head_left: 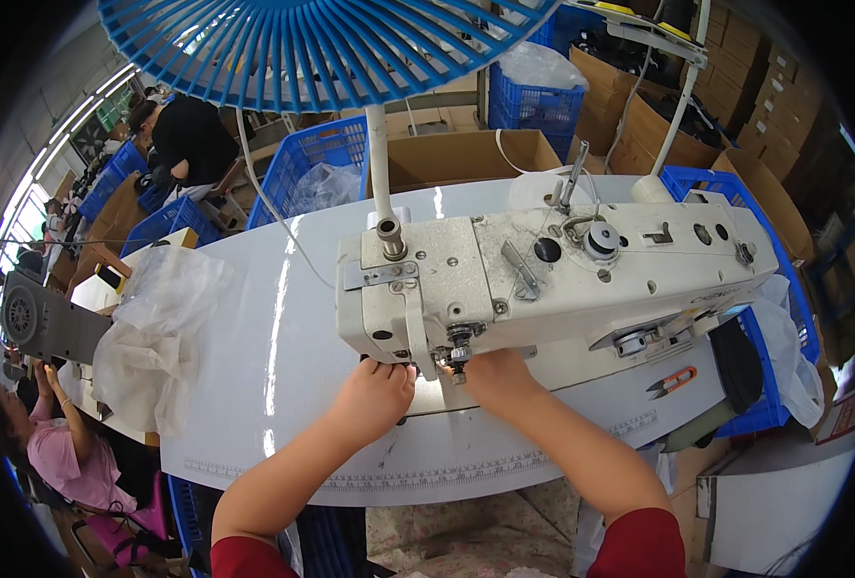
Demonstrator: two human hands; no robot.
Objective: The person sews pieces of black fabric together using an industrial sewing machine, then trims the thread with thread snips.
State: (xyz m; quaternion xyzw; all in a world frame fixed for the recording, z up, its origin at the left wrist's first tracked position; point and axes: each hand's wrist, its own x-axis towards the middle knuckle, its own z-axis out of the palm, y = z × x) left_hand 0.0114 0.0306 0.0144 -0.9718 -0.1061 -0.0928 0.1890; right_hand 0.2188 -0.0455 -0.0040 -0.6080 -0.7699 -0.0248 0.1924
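Note:
A white industrial sewing machine (582, 270) stands across the table in front of me. At the left side of its needle area is my left hand (376, 393), its fingers curled together low by the presser foot; whatever they grip is too hidden to make out. From the right, my right hand (497, 380) reaches in beneath the machine's head, and its fingertips are covered by the head and the thread tension knob (459, 354). Orange-handled thread snips (678, 380) lie on the table to the right of my right forearm.
A blue fan guard (322, 58) hangs over the pale table (283, 385). A dark padded piece (736, 364) sits at the right edge near a blue crate (769, 405). Translucent plastic bags (163, 328) lie to the left. Co-workers sit farther left, and cartons (476, 162) stand behind.

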